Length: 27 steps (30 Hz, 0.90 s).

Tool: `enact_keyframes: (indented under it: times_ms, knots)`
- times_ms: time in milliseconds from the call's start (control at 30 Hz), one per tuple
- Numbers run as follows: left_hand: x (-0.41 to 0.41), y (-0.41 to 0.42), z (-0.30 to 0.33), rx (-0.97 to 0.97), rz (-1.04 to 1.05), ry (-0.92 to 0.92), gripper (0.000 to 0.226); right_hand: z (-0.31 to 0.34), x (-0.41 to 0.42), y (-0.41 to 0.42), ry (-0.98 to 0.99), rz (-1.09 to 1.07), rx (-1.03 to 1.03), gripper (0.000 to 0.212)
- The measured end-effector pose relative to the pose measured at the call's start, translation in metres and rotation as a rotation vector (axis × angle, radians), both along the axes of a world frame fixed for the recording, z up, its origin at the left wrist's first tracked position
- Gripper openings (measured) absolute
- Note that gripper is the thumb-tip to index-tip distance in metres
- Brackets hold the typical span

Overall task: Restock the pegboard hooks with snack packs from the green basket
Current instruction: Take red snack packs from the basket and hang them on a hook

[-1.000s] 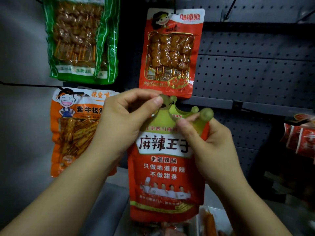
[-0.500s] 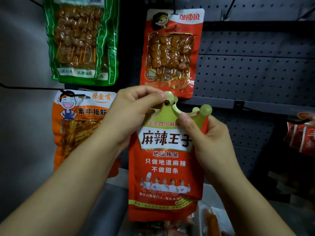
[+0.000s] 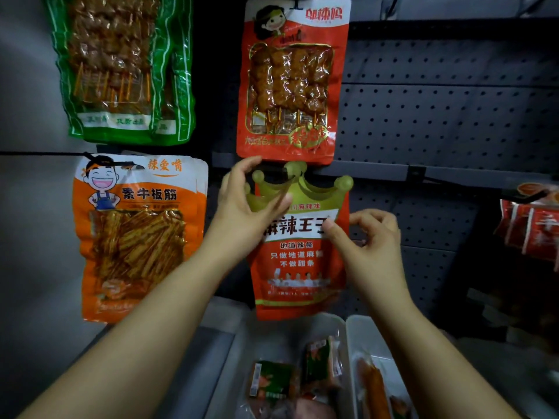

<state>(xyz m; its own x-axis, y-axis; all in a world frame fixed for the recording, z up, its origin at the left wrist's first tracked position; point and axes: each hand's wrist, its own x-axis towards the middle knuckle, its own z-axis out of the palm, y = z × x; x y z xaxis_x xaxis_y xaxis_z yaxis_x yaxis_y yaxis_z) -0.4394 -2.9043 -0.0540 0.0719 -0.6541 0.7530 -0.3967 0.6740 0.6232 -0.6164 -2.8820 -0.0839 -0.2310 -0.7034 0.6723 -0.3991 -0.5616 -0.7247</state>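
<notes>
Both hands lower than before: left hand (image 3: 242, 207) pinching crown-topped red pack (image 3: 298, 252), right hand (image 3: 367, 237) loosely curled, off it.

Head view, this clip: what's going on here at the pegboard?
A person is hanging a red snack pack with a gold crown top on the pegboard, just below a red skewer pack. The left hand holds the crown edge by its thumb and fingers near the hook. The right hand touches the pack's right side with its thumb, fingers loosely curled. An orange pack and a green pack hang to the left. More packs lie in bins below.
</notes>
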Motion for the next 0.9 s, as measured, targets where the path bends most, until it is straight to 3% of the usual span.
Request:
enact_keyframes:
  times_ms: [67,133,300,433,900]
  knots:
    - [0.000,-0.010,-0.011,0.091,-0.046,0.027,0.091,0.000,-0.002,-0.010,-0.002,-0.007,0.041,0.012]
    - [-0.001,-0.022,-0.018,0.159,-0.089,0.057,0.096,0.001,-0.003,-0.021,-0.015,0.032,0.093,0.013]
    - [-0.008,-0.048,-0.027,0.184,-0.084,0.039,0.077,-0.005,0.004,-0.045,-0.081,0.112,0.141,0.012]
    - [-0.011,-0.064,-0.025,0.150,-0.044,0.032,0.061,-0.010,0.009,-0.064,-0.092,0.046,0.110,0.015]
    - [-0.025,-0.133,-0.013,0.337,-0.025,0.084,0.041,-0.002,0.013,-0.122,-0.040,-0.167,0.133,0.025]
